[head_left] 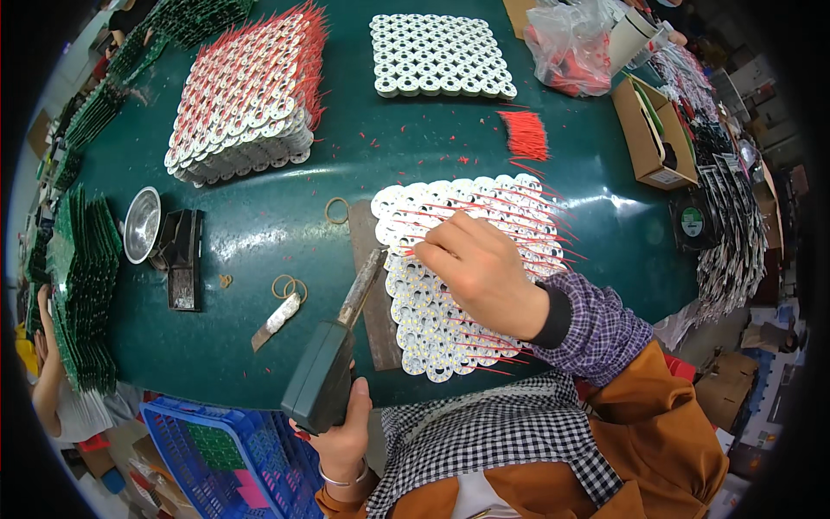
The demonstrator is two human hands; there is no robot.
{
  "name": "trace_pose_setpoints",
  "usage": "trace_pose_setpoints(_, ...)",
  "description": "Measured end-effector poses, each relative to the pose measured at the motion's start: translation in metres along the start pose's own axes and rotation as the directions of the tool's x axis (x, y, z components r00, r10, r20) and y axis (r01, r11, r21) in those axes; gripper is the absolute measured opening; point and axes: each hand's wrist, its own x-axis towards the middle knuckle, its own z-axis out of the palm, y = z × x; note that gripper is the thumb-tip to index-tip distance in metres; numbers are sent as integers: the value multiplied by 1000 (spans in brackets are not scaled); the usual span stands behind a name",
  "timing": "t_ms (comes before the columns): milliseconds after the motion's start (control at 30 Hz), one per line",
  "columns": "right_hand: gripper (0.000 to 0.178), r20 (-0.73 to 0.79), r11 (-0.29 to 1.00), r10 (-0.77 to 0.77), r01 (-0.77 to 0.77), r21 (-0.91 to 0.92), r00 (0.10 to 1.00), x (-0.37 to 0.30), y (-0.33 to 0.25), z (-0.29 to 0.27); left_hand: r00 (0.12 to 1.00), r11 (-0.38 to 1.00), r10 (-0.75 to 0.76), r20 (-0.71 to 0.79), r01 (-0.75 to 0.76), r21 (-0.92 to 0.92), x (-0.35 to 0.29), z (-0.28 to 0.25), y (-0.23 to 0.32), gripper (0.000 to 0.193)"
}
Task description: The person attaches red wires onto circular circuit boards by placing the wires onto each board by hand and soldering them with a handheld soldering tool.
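My left hand [341, 432] grips the soldering gun [333, 363] at the tabletop's near edge, its tip touching the panel of round white boards [450, 259]. My right hand [480, 268] pinches a red wire down there. I'm mid-soldering; next needs a steady tip on that joint.

An open brown cardboard box [657, 138] with a white label stands at the table's far right, a clear plastic bag [566, 39] of red parts lies just behind it, and more cardboard boxes [722, 394] sit on the floor at lower right.
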Motion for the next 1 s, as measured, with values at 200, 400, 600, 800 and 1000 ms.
trace_pose_setpoints(200, 21, 0, 999, 14, -14, 35, 1000, -14, -4, -3, 995, 992, 76, 70, -83, 95, -5, -8, -10, 43)
trace_pose_setpoints(400, 18, -53, 998, -6, 10, 69, 999, -23, 1, 10, 993, 990, 54, 105, -67, 121, -10, -4, -4, 40)
trace_pose_setpoints(600, 20, -26, 997, 36, -34, 75, 999, -21, -1, 7, 978, 978, -209, -23, 208, -21, -12, 2, 2, 33)
trace_pose_setpoints(800, 19, -20, 997, 40, -38, 69, 999, -21, -1, 8, 995, 982, 41, 91, -56, 178, -13, -6, -13, 30)
trace_pose_setpoints(1000, 17, -25, 997, 15, -13, 74, 1000, -23, 2, 11, 990, 974, 61, 127, -86, 207, -11, -7, -13, 28)
